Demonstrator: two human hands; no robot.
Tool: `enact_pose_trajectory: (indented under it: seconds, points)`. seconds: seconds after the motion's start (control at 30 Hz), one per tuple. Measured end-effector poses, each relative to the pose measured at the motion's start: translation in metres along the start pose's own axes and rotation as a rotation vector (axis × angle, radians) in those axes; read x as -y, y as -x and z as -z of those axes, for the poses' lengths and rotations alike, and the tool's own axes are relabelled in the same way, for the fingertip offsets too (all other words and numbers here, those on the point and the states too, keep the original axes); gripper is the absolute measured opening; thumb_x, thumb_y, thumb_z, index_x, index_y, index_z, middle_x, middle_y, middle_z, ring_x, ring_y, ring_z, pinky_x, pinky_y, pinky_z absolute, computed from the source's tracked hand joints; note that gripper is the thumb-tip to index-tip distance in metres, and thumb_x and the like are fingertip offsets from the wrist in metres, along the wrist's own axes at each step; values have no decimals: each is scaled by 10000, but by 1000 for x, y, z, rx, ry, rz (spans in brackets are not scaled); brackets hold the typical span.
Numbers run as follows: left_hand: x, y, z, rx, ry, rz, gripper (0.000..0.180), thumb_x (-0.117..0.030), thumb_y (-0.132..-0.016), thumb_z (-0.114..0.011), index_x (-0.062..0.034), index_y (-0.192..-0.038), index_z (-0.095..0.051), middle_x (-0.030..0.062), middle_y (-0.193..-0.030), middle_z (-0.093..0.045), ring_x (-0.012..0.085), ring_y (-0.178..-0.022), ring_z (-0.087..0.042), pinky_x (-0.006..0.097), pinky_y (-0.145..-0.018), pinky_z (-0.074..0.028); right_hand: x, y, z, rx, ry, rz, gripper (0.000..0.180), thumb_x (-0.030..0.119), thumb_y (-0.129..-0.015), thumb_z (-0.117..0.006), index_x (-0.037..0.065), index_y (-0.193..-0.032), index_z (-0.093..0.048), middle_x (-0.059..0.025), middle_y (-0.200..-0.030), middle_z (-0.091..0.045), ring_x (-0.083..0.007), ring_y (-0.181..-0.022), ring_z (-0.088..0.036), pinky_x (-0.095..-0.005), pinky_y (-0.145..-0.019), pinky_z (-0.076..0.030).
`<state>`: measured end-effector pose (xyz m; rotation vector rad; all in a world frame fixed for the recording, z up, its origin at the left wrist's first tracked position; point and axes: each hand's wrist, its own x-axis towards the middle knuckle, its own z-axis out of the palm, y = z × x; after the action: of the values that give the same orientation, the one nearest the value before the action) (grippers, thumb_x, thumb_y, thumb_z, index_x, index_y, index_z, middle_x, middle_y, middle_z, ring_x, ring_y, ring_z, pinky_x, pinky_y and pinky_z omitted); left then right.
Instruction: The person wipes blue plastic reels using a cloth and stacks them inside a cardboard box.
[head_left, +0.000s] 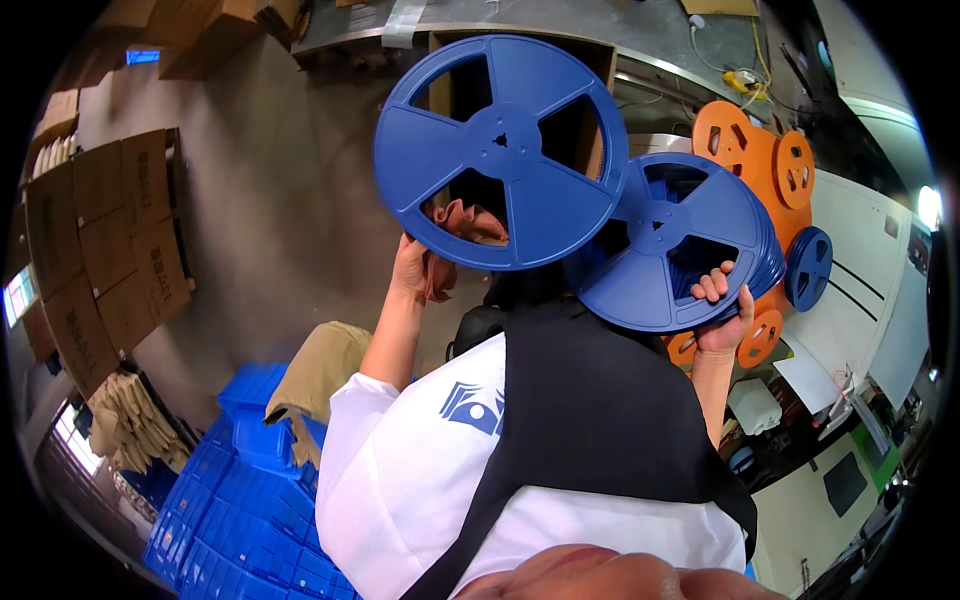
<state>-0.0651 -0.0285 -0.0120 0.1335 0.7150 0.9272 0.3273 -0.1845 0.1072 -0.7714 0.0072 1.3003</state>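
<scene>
My left hand is closed at the lower left rim of the upper reel, most of its fingers hidden behind it, with a brown cloth bunched there, showing through the lower window and hanging below the rim. That one blue reel is up in front of me, its flat face turned up toward my head, so the axis through its hub points roughly at me; I count three windows and three solid panels around the hub. My right hand is closed on the reel stack, fingertips showing in a window of the front reel and thumb by the rim. The front reel also faces up at me, with three windows; the stack's axis runs back and to the right, its rims packed too tightly to count. It sits lower and right of the upper reel, the two overlapping in view. Right of the stack I count four orange discs and one small blue disc. One open box is behind the upper reel, beside the bench. Blue crates are piled at my lower left.
</scene>
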Motion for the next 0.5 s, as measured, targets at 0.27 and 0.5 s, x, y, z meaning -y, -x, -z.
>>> enact_pose_trajectory:
  seconds: [0.27, 0.5]
  points:
    - [-13, -20, -7, -121, -631, -196, 220, -18, -897, -523, 16, -1114, -528, 66, -1075, -587, 145, -996, -551, 274, -918, -405, -1, 4, -3, -42, 25, 15, 386, 239, -844, -575, -1, -1130, -478, -60, -809, -493, -168, -736, -489, -331, -751, -432]
    - [11, -96, 24, -410, -1553, -221, 386, -42, -839, -538, -35, -1225, -528, 108, -1064, -644, 207, -993, -607, 294, -889, -432, -6, 12, 0, -100, 31, 53, 381, 239, -844, -569, 2, -1128, -480, -58, -812, -485, -165, -731, -478, -333, -755, -433]
